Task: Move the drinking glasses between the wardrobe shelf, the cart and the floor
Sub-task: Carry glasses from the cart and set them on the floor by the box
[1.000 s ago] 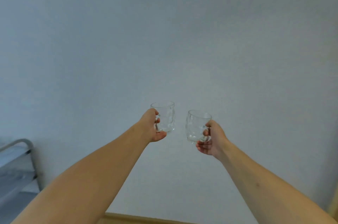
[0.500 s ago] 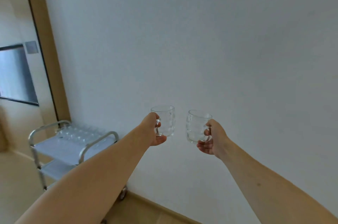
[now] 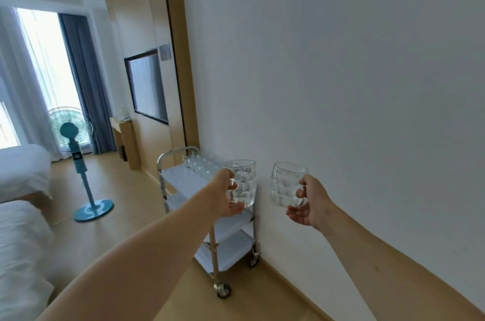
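Note:
My left hand (image 3: 223, 196) grips the handle of a clear dimpled glass mug (image 3: 242, 183), held upright at arm's length. My right hand (image 3: 311, 202) holds a second clear mug (image 3: 284, 184) by its handle, also upright, a little to the right. Both mugs hang in the air in front of the white wall. Below and behind them stands a metal cart (image 3: 181, 181) with white shelves, against the wall. Several more glasses (image 3: 200, 163) stand on the far end of its top shelf.
A white wall (image 3: 354, 84) fills the right side. A teal standing fan (image 3: 74, 142) is on the wooden floor (image 3: 126, 202) at left. White beds (image 3: 21, 229) lie at the far left. A wall screen (image 3: 147, 87) and a small desk (image 3: 126, 137) are beyond the cart.
The view has swung left, bringing the whole cart, the fan, the beds and the window into sight. Both hands still hold their mugs in the same pose.

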Available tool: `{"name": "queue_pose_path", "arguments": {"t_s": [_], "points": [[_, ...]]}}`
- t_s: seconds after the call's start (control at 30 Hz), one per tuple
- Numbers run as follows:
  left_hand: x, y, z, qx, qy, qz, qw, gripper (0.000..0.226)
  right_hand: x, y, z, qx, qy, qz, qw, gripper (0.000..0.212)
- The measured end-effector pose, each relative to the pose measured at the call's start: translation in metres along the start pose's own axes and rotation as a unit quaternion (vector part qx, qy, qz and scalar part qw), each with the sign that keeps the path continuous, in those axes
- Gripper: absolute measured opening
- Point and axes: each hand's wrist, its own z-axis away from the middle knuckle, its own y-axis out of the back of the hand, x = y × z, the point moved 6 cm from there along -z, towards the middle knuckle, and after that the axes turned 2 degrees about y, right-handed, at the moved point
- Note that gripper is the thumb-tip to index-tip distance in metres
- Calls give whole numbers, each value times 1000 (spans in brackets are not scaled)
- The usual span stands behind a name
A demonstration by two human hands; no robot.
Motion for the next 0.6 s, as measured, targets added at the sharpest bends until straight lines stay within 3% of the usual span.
{"name": "queue_pose_path", "arguments": {"t_s": [0.37, 0.6], "points": [[64, 79, -109, 129, 3, 74, 989, 24, -37, -139, -125, -119, -6, 88, 989, 29], [60, 111, -152, 199, 22, 120, 972, 25, -14, -202, -191, -182, -45, 148, 971, 31]]}}
